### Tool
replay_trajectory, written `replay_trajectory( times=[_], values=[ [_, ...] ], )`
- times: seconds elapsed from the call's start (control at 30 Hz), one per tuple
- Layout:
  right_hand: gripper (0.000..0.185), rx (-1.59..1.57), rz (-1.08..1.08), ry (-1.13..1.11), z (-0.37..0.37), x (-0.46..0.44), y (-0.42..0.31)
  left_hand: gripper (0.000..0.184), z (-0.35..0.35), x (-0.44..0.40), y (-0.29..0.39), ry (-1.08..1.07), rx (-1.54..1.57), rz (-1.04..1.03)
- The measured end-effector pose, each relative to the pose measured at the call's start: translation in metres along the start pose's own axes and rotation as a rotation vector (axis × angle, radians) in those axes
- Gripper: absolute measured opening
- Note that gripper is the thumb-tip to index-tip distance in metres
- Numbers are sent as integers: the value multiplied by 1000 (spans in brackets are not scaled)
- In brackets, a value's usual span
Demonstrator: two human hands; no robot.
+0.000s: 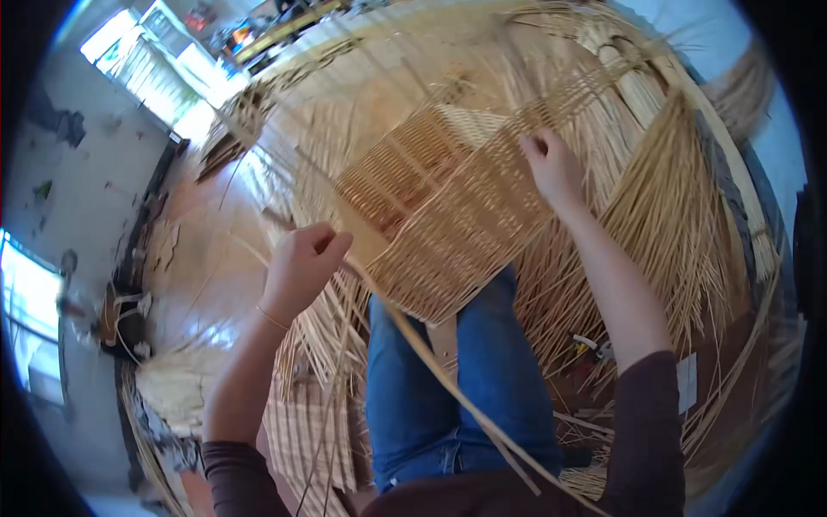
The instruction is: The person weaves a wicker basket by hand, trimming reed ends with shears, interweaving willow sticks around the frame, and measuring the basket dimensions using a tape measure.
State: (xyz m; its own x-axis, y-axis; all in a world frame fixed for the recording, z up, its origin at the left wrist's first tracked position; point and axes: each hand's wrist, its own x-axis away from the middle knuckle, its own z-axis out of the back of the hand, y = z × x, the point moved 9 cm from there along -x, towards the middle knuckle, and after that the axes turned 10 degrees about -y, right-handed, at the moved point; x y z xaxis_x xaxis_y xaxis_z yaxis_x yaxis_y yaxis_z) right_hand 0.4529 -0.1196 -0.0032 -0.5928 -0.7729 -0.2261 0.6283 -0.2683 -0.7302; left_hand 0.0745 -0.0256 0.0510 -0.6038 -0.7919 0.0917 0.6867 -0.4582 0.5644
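Note:
A woven wicker basket (469,228) rests tilted on my knees, its open side facing up and away, with loose stakes sticking out of its far rim. My left hand (308,263) is closed at the basket's near left corner, around a long pale strand (422,349) that runs down across my lap to the lower right. My right hand (554,168) is curled at the basket's right side, thumb and fingers pressed together; what they pinch is too small to make out.
Bundles of long wicker rods (663,198) lie fanned out on the right. More strips are scattered on the floor at the left. A pair of cutters (594,349) lies right of my legs. A bright doorway (159,77) stands at the upper left.

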Motion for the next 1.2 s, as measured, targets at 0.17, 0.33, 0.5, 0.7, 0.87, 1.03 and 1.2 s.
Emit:
replay_trajectory(
  times=[0.17,0.33,0.5,0.7,0.87,1.03,1.2],
  values=[
    [20,-100,423,-218,-92,128,-93,58,-50,33,-47,-400,175,205],
    [17,-201,729,-293,-121,220,-165,17,-90,26,-68,-397,727,311],
    [25,-101,891,-300,-132,244,-200,14,-104,42,-87,-430,1051,237],
    [25,-74,966,-230,-109,253,-190,41,-33,80,-4,309,-467,-379],
    [27,-40,977,-283,-102,262,-178,36,-36,43,6,-2,-460,-224],
    [24,-506,370,-473,-102,221,-125,25,-53,21,-3,-134,-256,-483],
    [18,-1208,-318,-264,-133,151,-34,29,-62,19,-16,-97,-1,-396]
  ],
)
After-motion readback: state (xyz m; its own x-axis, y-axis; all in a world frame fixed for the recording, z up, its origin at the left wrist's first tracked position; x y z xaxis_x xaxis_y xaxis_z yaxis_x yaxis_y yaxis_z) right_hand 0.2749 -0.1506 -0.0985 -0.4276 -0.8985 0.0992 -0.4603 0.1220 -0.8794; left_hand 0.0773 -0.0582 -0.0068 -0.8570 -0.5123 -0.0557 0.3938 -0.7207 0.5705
